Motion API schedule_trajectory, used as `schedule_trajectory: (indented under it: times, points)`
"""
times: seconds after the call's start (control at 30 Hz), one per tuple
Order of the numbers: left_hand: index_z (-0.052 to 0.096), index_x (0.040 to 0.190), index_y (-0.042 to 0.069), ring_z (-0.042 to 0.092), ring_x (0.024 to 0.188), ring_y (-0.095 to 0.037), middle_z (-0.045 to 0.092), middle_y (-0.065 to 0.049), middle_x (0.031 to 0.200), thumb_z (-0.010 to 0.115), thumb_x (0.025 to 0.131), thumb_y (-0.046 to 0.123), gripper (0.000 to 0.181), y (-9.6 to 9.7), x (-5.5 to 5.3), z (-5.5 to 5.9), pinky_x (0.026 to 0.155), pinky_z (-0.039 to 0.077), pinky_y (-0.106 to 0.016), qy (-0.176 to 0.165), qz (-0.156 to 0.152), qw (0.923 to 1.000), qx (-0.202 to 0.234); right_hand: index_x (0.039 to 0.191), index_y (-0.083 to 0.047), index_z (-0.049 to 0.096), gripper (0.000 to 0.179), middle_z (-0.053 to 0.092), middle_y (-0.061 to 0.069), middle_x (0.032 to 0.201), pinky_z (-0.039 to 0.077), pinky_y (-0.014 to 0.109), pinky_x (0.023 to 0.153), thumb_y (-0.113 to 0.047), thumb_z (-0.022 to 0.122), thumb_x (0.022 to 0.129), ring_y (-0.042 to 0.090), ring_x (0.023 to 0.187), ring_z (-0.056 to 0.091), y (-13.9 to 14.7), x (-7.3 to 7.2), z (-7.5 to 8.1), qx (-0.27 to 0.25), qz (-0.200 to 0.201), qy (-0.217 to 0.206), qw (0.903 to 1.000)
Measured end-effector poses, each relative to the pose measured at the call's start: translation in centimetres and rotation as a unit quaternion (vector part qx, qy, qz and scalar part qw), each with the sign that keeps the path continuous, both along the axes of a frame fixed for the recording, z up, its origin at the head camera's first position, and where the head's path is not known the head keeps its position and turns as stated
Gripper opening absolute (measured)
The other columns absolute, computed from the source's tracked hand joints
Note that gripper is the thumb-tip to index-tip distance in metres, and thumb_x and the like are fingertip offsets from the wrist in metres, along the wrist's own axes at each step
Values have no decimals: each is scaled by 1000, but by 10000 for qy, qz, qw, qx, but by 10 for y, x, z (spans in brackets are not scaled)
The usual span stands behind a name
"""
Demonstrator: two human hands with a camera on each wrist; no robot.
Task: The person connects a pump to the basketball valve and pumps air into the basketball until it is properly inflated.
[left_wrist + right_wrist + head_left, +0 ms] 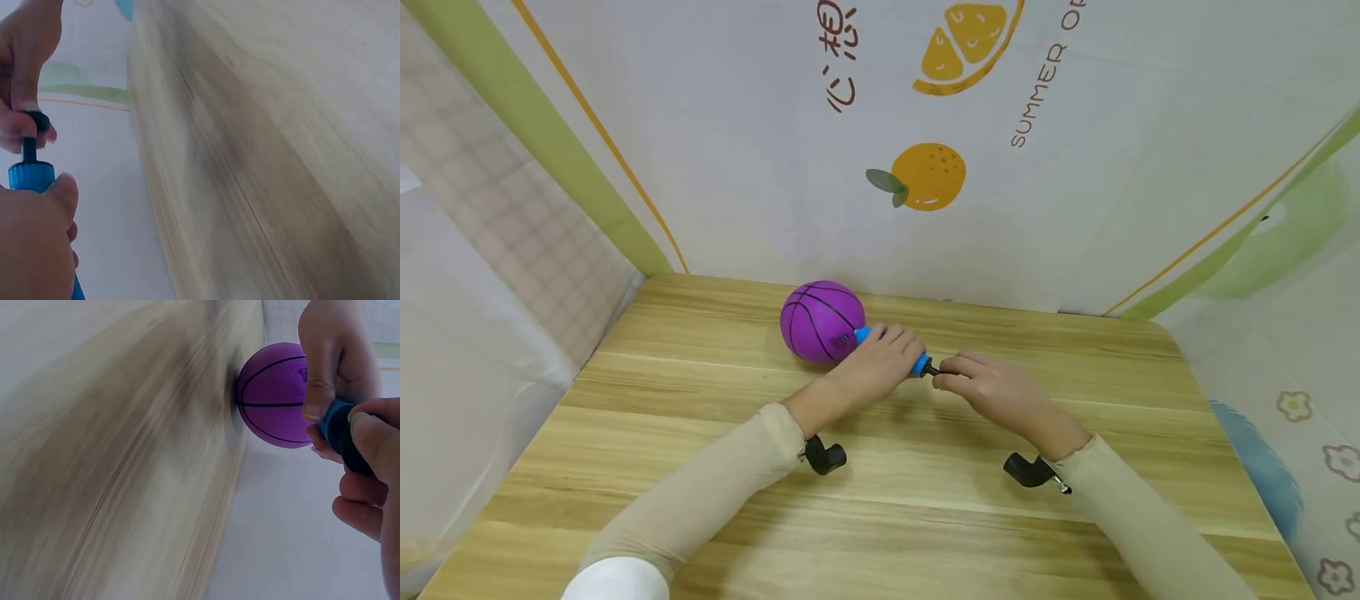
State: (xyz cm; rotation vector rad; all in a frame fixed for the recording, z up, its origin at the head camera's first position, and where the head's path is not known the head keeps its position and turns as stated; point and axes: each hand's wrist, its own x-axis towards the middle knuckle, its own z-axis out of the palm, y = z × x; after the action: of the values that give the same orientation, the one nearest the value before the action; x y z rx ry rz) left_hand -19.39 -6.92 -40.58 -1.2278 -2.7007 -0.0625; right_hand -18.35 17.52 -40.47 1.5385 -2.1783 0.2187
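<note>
A purple ball (820, 323) with black basketball lines rests on the wooden table toward its back edge. My left hand (880, 360) grips the blue barrel of a small hand pump (921, 365), whose blue front end meets the ball's right side in the head view. With thumb and fingers, my right hand (992, 392) pinches the black handle at the pump's other end. A short length of black rod (29, 150) shows between handle and barrel in the left wrist view. Most of the barrel is hidden under the left hand.
Behind the wooden table (880, 517) hangs a white printed curtain (760, 167) with fruit drawings, close to the back edge. More cloth hangs along the left and right sides. A black wrist mount (825, 457) sits on the left sleeve, another black mount (1028, 471) on the right.
</note>
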Motion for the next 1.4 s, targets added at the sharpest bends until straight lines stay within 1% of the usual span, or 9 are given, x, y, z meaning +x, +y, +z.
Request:
schedule_trajectory:
  times: [0.2, 0.3, 0.33, 0.43, 0.5, 0.6, 0.87, 1.13, 1.4]
  points:
    - [52, 120, 11, 48, 115, -22, 55, -3, 121, 54, 107, 25, 19, -4, -3, 1, 108, 35, -41, 28, -104, 9999, -36, 103, -7, 70, 25, 67, 5, 102, 55, 24, 68, 7, 77, 83, 16, 86, 62, -5, -2, -1, -152, 107, 11, 9998]
    - [52, 116, 12, 48, 113, -21, 55, -1, 117, 54, 107, 25, 16, -8, -6, 1, 107, 36, -41, 42, -101, 9999, 2, 103, -7, 70, 10, 67, 5, 102, 54, 25, 68, 0, 66, 96, 16, 85, 62, -3, -2, 0, -199, 182, 34, 9996]
    - [52, 116, 12, 49, 112, -21, 55, -1, 116, 54, 107, 26, 17, -9, -7, 1, 107, 36, -41, 64, -96, 9999, -9, 102, -7, 69, 10, 67, 5, 101, 54, 25, 68, -4, 60, 101, 16, 85, 62, -1, -1, 1, -215, 201, 37, 9996]
    - [52, 117, 11, 49, 113, -23, 56, -3, 117, 55, 106, 26, 18, -11, -9, 2, 106, 37, -42, 185, -106, 9998, -44, 100, -7, 68, 31, 66, 5, 99, 53, 26, 67, -14, 40, 110, 17, 82, 60, 6, 1, 2, -320, 274, 116, 9990]
    - [51, 118, 11, 49, 113, -23, 55, -4, 118, 55, 106, 26, 20, -11, -9, 3, 107, 38, -42, 236, -106, 9996, -84, 99, -7, 67, 37, 66, 6, 98, 54, 27, 66, -16, 34, 111, 17, 81, 60, 12, 5, 5, -380, 341, 142, 9986]
    - [52, 117, 11, 49, 114, -23, 56, -4, 118, 56, 106, 27, 20, -10, -8, 3, 107, 38, -42, 243, -125, 9996, -64, 98, -7, 66, 36, 65, 5, 97, 54, 27, 66, -15, 34, 111, 18, 81, 61, 20, 11, 9, -385, 378, 210, 9983]
    - [53, 118, 11, 50, 116, -23, 57, -3, 119, 54, 106, 27, 20, -11, -9, 2, 108, 38, -42, 175, -153, 9997, 107, 102, -8, 67, 38, 66, 5, 99, 54, 30, 66, -16, 32, 112, 18, 84, 60, 42, 27, 15, -226, 184, 59, 9996]
    - [53, 118, 11, 48, 109, -22, 55, -3, 117, 56, 106, 25, 20, -13, -11, 2, 104, 39, -41, 154, -82, 9998, -33, 102, -7, 69, 38, 67, 5, 99, 54, 29, 68, -14, 32, 112, 18, 84, 60, 51, 34, 17, -136, 232, 134, 9995]
    - [54, 120, 11, 49, 116, -22, 57, -3, 120, 56, 105, 25, 20, -15, -10, 1, 106, 37, -41, 135, -92, 9998, 86, 102, -8, 69, 38, 67, 5, 100, 55, 29, 70, -16, 33, 112, 18, 87, 61, 53, 36, 16, -47, 197, 151, 9997]
